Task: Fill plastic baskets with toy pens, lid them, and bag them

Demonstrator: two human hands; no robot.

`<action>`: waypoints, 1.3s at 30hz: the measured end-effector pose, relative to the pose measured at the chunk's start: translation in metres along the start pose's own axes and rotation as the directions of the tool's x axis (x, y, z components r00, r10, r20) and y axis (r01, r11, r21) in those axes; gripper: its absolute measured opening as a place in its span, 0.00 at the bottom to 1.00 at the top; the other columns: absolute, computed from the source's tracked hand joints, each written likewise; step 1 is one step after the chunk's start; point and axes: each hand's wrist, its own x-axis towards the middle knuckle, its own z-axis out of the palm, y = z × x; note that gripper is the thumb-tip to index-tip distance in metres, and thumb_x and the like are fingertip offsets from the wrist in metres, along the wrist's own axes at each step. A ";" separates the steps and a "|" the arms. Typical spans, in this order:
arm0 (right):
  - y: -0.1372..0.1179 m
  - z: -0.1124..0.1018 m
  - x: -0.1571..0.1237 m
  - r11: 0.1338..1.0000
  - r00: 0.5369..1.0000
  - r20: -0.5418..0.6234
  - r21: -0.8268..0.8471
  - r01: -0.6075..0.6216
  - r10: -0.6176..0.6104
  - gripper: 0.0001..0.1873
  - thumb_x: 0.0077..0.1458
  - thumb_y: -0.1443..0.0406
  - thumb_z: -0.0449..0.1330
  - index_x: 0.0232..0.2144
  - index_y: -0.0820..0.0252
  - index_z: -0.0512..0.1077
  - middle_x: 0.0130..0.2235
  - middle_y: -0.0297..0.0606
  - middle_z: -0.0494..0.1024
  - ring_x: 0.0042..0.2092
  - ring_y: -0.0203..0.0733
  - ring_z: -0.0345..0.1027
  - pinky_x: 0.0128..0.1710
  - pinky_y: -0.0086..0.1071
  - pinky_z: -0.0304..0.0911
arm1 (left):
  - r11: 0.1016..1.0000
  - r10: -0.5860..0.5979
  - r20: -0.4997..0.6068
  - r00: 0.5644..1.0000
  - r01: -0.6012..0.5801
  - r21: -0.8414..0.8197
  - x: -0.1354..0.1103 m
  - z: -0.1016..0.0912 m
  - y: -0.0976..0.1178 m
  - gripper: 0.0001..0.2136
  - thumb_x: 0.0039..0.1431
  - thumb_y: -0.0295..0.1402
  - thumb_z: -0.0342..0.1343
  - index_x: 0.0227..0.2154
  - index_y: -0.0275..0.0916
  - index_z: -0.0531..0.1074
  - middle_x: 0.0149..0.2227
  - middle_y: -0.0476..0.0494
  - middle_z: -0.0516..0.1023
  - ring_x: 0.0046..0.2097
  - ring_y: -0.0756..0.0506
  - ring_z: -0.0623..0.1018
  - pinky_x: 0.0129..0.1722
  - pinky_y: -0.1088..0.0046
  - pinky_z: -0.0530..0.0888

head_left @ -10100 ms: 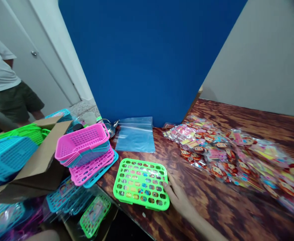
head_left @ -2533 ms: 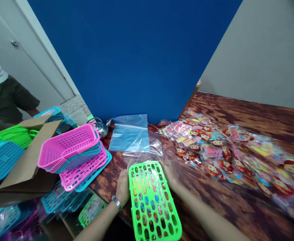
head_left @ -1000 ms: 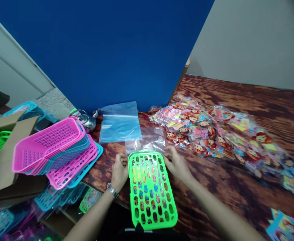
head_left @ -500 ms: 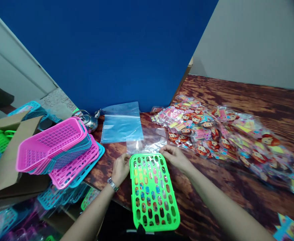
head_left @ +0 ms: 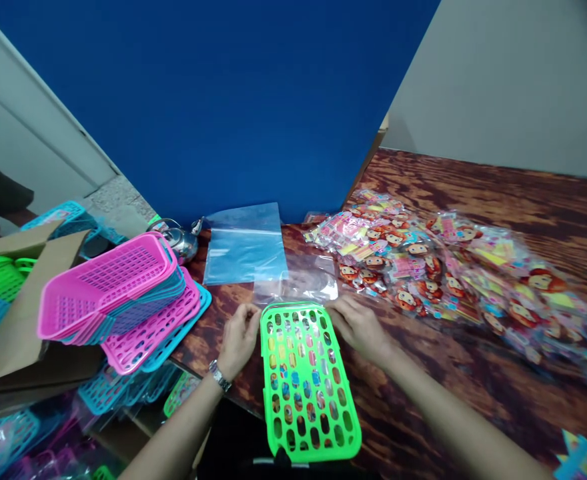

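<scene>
A bright green perforated plastic basket (head_left: 305,380) lies bottom up in front of me, with colourful contents showing through its holes. A clear plastic bag (head_left: 311,285) spreads beyond its far edge. By the basket's far left corner is my left hand (head_left: 238,340), its fingers closed in a pinch at the bag's edge. My right hand (head_left: 359,330) is at the far right corner, fingers bent and closed on the bag's edge; their tips are partly hidden. Behind the bag lies a stack of flat clear plastic bags (head_left: 246,250).
On my left, nested pink and blue baskets (head_left: 108,287) stand on flat perforated pieces (head_left: 161,327) beside an open cardboard box (head_left: 18,327). A metal kettle (head_left: 181,240) stands behind them. Filled packets (head_left: 423,267) cover the right side of the wooden table (head_left: 548,207). A blue panel (head_left: 248,107) rises behind.
Both hands have shifted slightly at the basket's far corners, the right one a little outward and nearer. The bag's loose end has changed its folds. The basket has barely moved.
</scene>
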 end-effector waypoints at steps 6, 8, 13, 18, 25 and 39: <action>-0.002 -0.001 0.008 0.999 1.000 0.021 -0.037 0.023 -0.022 0.12 0.60 0.62 0.47 0.32 0.57 0.70 0.32 0.39 0.74 0.34 0.41 0.68 0.35 0.33 0.61 | 0.959 0.179 0.137 0.974 -0.204 0.196 0.028 -0.007 0.013 0.09 0.57 0.33 0.51 0.37 0.40 0.74 0.42 0.42 0.70 0.47 0.44 0.71 0.47 0.65 0.68; -0.002 -0.002 0.008 0.998 0.999 0.025 -0.059 0.031 -0.030 0.12 0.60 0.63 0.48 0.32 0.57 0.70 0.31 0.39 0.74 0.34 0.41 0.67 0.35 0.32 0.60 | 0.888 0.248 0.298 0.922 -0.339 0.310 0.037 -0.009 0.022 0.10 0.58 0.32 0.51 0.39 0.43 0.76 0.47 0.41 0.68 0.52 0.41 0.67 0.52 0.60 0.64; -0.001 -0.001 0.009 0.995 0.999 0.012 -0.090 0.048 -0.047 0.11 0.60 0.64 0.49 0.32 0.58 0.71 0.31 0.39 0.74 0.34 0.40 0.67 0.34 0.31 0.59 | 0.712 0.272 0.605 0.748 -0.580 0.395 0.048 0.003 0.044 0.14 0.61 0.38 0.48 0.49 0.51 0.71 0.54 0.42 0.63 0.56 0.39 0.61 0.54 0.56 0.61; 0.000 0.000 0.009 0.990 0.998 0.005 -0.132 0.056 -0.056 0.11 0.60 0.65 0.49 0.32 0.58 0.71 0.31 0.38 0.74 0.33 0.39 0.67 0.34 0.30 0.59 | 0.555 0.221 0.590 0.777 -0.597 0.579 0.046 0.023 0.057 0.16 0.65 0.39 0.40 0.46 0.43 0.70 0.46 0.42 0.71 0.49 0.43 0.69 0.49 0.64 0.66; -0.004 -0.002 0.010 0.991 0.998 0.003 -0.114 0.070 -0.070 0.10 0.61 0.65 0.49 0.31 0.57 0.69 0.31 0.37 0.73 0.33 0.39 0.67 0.33 0.30 0.59 | 0.379 0.135 0.581 0.802 -0.584 0.718 0.054 0.022 0.068 0.11 0.65 0.36 0.42 0.37 0.37 0.68 0.35 0.41 0.74 0.38 0.43 0.74 0.36 0.68 0.69; -0.003 0.003 0.007 0.989 0.997 -0.032 -0.134 0.059 -0.064 0.10 0.61 0.65 0.49 0.33 0.57 0.70 0.32 0.37 0.74 0.34 0.38 0.69 0.34 0.29 0.60 | 0.422 -0.038 0.494 0.869 -0.434 0.796 0.052 -0.003 0.068 0.10 0.58 0.21 0.42 0.42 0.35 0.62 0.29 0.40 0.75 0.32 0.42 0.77 0.30 0.71 0.69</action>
